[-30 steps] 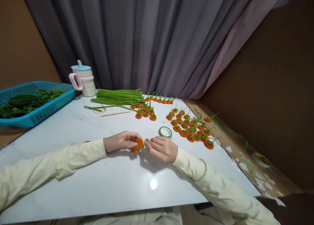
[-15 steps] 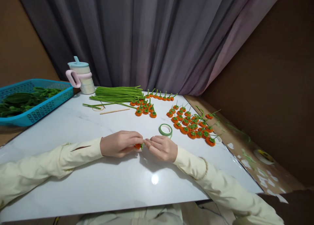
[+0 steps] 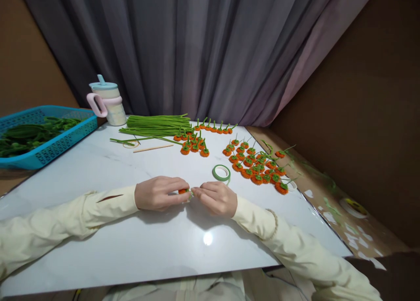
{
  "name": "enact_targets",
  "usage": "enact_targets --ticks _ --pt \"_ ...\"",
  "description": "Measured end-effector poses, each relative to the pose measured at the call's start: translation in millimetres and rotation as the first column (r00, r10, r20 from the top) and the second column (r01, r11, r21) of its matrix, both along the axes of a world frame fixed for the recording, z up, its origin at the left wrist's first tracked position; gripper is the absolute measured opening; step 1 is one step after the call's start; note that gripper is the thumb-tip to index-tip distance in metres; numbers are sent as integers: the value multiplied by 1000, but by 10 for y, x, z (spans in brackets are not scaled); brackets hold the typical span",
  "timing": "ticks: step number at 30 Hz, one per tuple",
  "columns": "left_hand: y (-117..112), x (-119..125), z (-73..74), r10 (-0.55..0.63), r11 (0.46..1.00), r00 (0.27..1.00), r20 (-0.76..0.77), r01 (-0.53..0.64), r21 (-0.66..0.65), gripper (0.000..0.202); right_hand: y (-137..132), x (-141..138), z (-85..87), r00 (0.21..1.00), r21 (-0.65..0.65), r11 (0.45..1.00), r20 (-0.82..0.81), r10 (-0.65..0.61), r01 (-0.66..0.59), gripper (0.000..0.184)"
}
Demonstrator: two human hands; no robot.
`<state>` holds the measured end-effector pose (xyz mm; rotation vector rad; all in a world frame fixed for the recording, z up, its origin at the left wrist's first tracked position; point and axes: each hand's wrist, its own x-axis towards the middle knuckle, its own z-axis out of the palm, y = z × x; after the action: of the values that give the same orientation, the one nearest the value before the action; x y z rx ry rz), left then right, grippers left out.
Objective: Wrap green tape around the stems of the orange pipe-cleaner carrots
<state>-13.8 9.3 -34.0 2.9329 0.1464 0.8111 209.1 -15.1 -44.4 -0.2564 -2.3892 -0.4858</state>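
Observation:
Between the thumb and fingers of my left hand (image 3: 162, 193) is a small orange pumpkin-like piece (image 3: 183, 191) with a green top, partly hidden by the fingers. My right hand (image 3: 216, 197) is closed in a pinch at the green end of that piece; what its fingertips hold is too small to make out. Just behind the right hand lies a roll of green tape (image 3: 221, 173) with its loose end toward the fingers. More orange pieces with green stems (image 3: 257, 179) stand in a group to the right, and others (image 3: 185, 150) stand farther back.
A bundle of green fuzzy stems (image 3: 154, 125) lies at the back of the white table (image 3: 131, 257), near a thin wooden stick (image 3: 153, 148). A lidded cup (image 3: 115, 110) stands at the back left, beside a blue basket (image 3: 49, 157) of green leaves. Paper scraps (image 3: 329, 218) lie right.
The orange piece has turned in my left hand, and the left fingers have shifted over it. My right hand stays in nearly the same place, still pinched.

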Motion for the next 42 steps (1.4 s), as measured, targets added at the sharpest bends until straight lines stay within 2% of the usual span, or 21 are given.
enact_targets --ticks 2,4,6,7,8,9,12,13,14,15,17,20,23,25,29,33,37,40,42 --pt "-22 19 16 -1 998 999 37 3 -64 19 4 4 -23 1000 -26 1000 15 -17 17 19" --pt "-49 45 40 0 979 996 89 18 -205 18 12 11 -53 998 -56 997 42 -44 46 19" --pt "-69 70 65 31 922 993 118 17 -387 16 23 17 -76 997 -76 996 58 -49 53 18" --pt "-74 80 74 55 876 992 113 6 -483 15 27 19 -80 997 -85 995 62 -45 50 18" --pt "-75 87 80 79 813 992 98 -7 -582 14 29 21 -79 997 -94 995 65 -38 44 19" --pt "-73 93 83 96 729 992 77 -17 -684 15 30 22 -72 998 -104 994 63 -30 36 21" --pt "-54 99 71 95 379 994 52 12 -925 22 18 23 -30 999 -141 990 49 -16 23 25" --pt "-48 100 62 93 272 994 60 33 -962 24 11 21 -14 999 -164 986 37 -18 24 26" --pt "-45 102 54 97 192 993 72 52 -980 25 1 17 2 1000 -198 980 21 -22 26 26" --pt "-43 105 46 105 134 991 82 68 -989 26 -9 11 16 1000 -248 968 4 -24 24 25" --pt "-46 115 32 128 57 986 111 104 -993 28 -32 -7 41 999 -385 923 -41 -26 8 22" --pt "-58 136 21 159 -48 973 167 177 -983 28 -68 -40 69 992 -585 811 -117 -52 -27 16" --pt "-63 149 16 165 -184 967 196 226 -957 26 -94 -61 91 983 -694 719 -157 -91 -44 14" --pt "-61 149 15 150 -252 967 206 239 -938 25 -102 -65 104 979 -734 676 -177 -100 -64 12" --pt "-55 140 12 136 -310 962 238 269 -912 24 -106 -71 128 969 -806 586 -205 -139 -86 8" --pt "-36 148 2 209 -304 946 246 302 -904 24 -121 -81 138 953 -826 557 -235 -192 -91 5" --pt "-8 165 -4 285 -251 917 280 354 -901 27 -135 -81 138 926 -812 570 -301 -229 -123 9" --pt "-3 168 -3 306 -188 906 292 358 -914 27 -136 -87 150 895 -780 608 -367 -253 -148 13" --pt "-8 163 -11 313 -136 907 283 337 -932 26 -131 -99 160 880 -788 597 -383 -283 -151 14"
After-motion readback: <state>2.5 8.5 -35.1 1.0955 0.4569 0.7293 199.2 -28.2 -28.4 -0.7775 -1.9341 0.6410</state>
